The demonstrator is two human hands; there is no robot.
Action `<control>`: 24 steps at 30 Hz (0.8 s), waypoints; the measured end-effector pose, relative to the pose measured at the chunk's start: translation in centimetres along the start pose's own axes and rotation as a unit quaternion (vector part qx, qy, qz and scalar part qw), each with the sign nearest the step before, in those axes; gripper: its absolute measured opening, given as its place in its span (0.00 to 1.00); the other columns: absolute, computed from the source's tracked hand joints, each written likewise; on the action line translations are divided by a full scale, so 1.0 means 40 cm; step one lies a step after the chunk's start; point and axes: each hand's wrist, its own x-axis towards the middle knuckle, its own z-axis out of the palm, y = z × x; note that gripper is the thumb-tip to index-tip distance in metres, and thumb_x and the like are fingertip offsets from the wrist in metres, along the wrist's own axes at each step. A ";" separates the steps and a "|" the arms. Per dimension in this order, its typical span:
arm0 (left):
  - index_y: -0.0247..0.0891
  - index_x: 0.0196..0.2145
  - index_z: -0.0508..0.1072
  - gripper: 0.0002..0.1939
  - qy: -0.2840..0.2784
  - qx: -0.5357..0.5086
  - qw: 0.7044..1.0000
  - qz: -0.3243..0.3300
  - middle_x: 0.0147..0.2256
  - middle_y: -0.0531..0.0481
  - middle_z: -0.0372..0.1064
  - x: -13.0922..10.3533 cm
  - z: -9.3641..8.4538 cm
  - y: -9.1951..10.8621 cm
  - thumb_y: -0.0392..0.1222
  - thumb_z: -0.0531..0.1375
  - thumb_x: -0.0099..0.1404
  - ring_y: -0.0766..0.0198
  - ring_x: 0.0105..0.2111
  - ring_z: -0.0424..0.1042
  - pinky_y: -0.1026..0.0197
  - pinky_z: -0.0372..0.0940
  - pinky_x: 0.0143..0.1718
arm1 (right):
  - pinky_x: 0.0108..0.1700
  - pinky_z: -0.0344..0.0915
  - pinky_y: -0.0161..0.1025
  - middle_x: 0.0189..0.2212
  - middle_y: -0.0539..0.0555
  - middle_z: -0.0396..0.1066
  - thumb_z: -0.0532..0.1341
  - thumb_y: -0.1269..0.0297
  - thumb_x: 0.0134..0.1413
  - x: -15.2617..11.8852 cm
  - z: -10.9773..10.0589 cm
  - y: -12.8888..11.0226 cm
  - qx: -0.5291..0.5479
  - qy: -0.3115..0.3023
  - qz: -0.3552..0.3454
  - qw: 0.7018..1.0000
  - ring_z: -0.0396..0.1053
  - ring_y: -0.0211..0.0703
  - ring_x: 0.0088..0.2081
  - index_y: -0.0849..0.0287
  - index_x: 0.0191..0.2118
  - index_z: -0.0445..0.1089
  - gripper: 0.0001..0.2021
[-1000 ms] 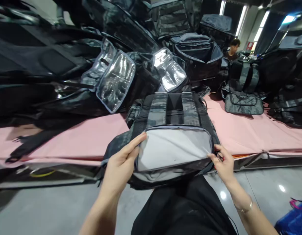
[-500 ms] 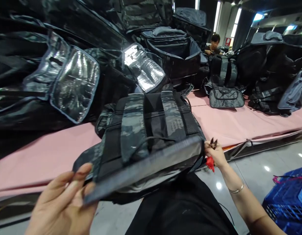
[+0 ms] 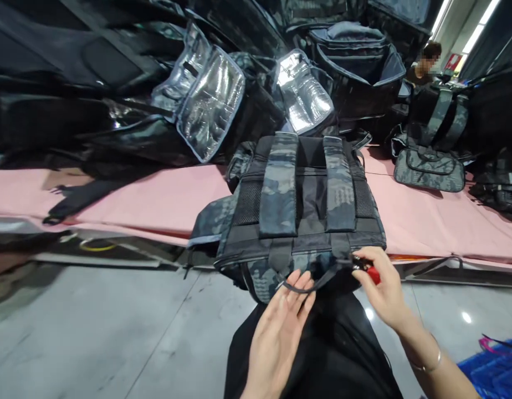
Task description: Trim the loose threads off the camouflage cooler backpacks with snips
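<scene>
A camouflage backpack (image 3: pixel 308 194) lies with its two shoulder straps facing up, its near end over the table edge by my lap. My left hand (image 3: pixel 281 324) is open at that near end, fingers stretched out. A thin dark webbing strap (image 3: pixel 318 285) curves across its fingertips. My right hand (image 3: pixel 383 285) is closed around small thread snips (image 3: pixel 358 262) with a red part (image 3: pixel 374 275) at the palm. The snips are by the backpack's near right corner, close to the strap. My fingers partly hide them, and whether their blades touch the strap I cannot tell.
A pink-covered table (image 3: pixel 156 199) runs across the view. Behind the backpack are piled dark bags, one with a silver-lined flap (image 3: pixel 212 102). Another camouflage bag (image 3: pixel 430 169) stands to the right. A blue crate (image 3: pixel 495 368) is on the floor. A person (image 3: pixel 424 66) is farther back.
My left hand has let go of the grey-edged flap and moved right, under the strap. The flap is down out of sight. My right hand keeps the snips, now at the strap's right side.
</scene>
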 end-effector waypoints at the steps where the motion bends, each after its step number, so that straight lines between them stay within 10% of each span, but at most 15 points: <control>1: 0.40 0.41 0.75 0.20 -0.004 -0.008 1.000 0.003 0.42 0.44 0.73 0.003 0.010 0.003 0.49 0.66 0.51 0.56 0.45 0.70 0.52 0.65 0.49 | 0.43 0.65 0.40 0.40 0.55 0.66 0.57 0.69 0.56 0.005 0.011 -0.018 0.005 -0.026 -0.031 0.999 0.66 0.43 0.42 0.55 0.45 0.65 0.11; 6: 0.37 0.33 0.76 0.14 0.046 0.095 0.988 0.111 0.29 0.51 0.72 0.019 0.013 -0.003 0.44 0.68 0.47 0.66 0.30 0.71 0.60 0.68 0.40 | 0.42 0.67 0.39 0.38 0.56 0.67 0.56 0.71 0.56 0.043 0.053 -0.079 0.030 -0.124 -0.085 0.988 0.67 0.43 0.41 0.56 0.46 0.66 0.11; 14: 0.35 0.33 0.77 0.17 0.069 0.246 0.948 0.191 0.32 0.46 0.74 0.014 -0.020 -0.034 0.50 0.66 0.49 0.59 0.34 0.71 0.60 0.68 0.38 | 0.31 0.62 0.32 0.29 0.48 0.66 0.58 0.75 0.47 0.076 0.153 -0.109 -0.001 -0.189 -0.006 0.982 0.66 0.36 0.29 0.56 0.32 0.68 0.07; 20: 0.34 0.37 0.75 0.20 0.064 0.190 0.968 0.148 0.27 0.49 0.71 0.001 -0.016 -0.030 0.50 0.66 0.50 0.63 0.29 0.70 0.59 0.66 0.39 | 0.31 0.58 0.33 0.24 0.48 0.62 0.52 0.75 0.50 0.111 0.146 -0.064 -0.035 0.008 -0.014 0.999 0.62 0.38 0.28 0.57 0.25 0.61 0.08; 24: 0.36 0.43 0.73 0.21 0.091 0.133 0.970 0.180 0.24 0.54 0.67 0.002 -0.002 -0.041 0.49 0.64 0.53 0.68 0.27 0.67 0.62 0.65 0.37 | 0.33 0.60 0.34 0.27 0.49 0.65 0.59 0.66 0.52 0.106 0.089 -0.064 -0.070 -0.071 -0.019 0.995 0.64 0.38 0.29 0.57 0.31 0.63 0.03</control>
